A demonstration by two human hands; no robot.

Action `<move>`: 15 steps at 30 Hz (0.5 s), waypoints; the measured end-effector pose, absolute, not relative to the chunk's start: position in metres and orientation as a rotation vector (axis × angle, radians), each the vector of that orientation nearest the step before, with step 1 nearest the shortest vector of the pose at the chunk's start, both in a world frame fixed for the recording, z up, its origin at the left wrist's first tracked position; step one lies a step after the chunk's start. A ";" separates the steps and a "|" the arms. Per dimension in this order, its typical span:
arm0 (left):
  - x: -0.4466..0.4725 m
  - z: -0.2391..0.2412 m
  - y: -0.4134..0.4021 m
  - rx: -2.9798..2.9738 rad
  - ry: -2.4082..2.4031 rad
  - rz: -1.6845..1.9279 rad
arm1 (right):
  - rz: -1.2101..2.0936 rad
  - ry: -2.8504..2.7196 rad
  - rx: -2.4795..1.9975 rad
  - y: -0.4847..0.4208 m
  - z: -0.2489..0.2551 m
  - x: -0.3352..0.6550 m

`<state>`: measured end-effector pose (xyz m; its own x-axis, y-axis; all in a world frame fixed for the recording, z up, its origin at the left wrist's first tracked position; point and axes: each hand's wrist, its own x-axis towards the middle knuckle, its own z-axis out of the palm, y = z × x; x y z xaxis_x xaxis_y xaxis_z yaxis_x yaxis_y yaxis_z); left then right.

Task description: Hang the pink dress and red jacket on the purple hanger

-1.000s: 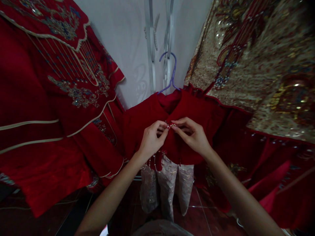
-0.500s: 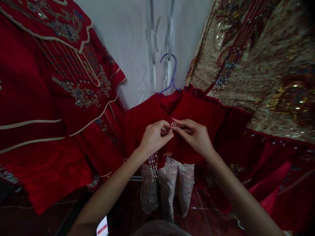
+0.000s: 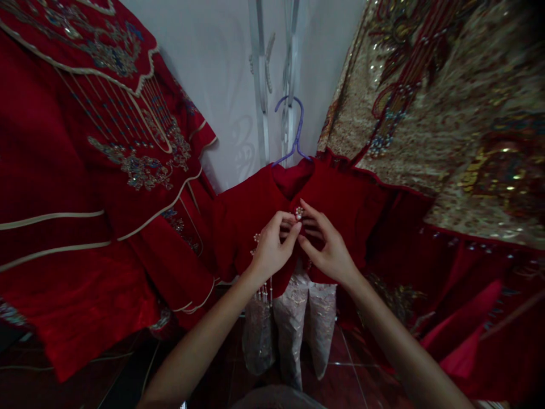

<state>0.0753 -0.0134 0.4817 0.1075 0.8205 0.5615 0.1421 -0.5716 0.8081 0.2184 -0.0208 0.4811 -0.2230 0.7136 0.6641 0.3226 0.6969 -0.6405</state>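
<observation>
A short red jacket (image 3: 340, 199) hangs in front of me on a purple hanger (image 3: 297, 136). At its front opening is a small beaded ornament (image 3: 299, 213) with pale, pearl-like beads. My left hand (image 3: 275, 241) pinches the ornament's lower edge between thumb and fingers. Close on its other side is my right hand (image 3: 327, 244), thumb and forefinger apart, the forefinger's tip by the top of the ornament. I cannot tell whether that fingertip touches it. Bead strands (image 3: 264, 292) dangle below my left hand, partly hidden by it.
To the left hangs a red embroidered garment (image 3: 85, 187) with cream piping. A gold sequined garment (image 3: 426, 130) hangs at the right, above dark red cloth (image 3: 409, 227). Behind the hanger stand metal rails (image 3: 259, 74). Pale wrapped forms (image 3: 289, 324) are below the jacket, over a tiled floor (image 3: 349, 352).
My right thumb has come away from the ornament and dropped lower, so the right fingers are spread. The left hand still pinches it. The view has shifted slightly.
</observation>
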 end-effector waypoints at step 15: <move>0.059 0.430 -0.017 1.142 0.716 1.359 | 0.384 -1.418 -1.196 -0.083 0.452 0.246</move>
<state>0.0587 -0.0169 0.4300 0.1395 0.9669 0.2138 -0.3703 -0.1493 0.9168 0.2462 -0.0825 0.4525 0.2073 0.8151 0.5409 0.4310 0.4203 -0.7985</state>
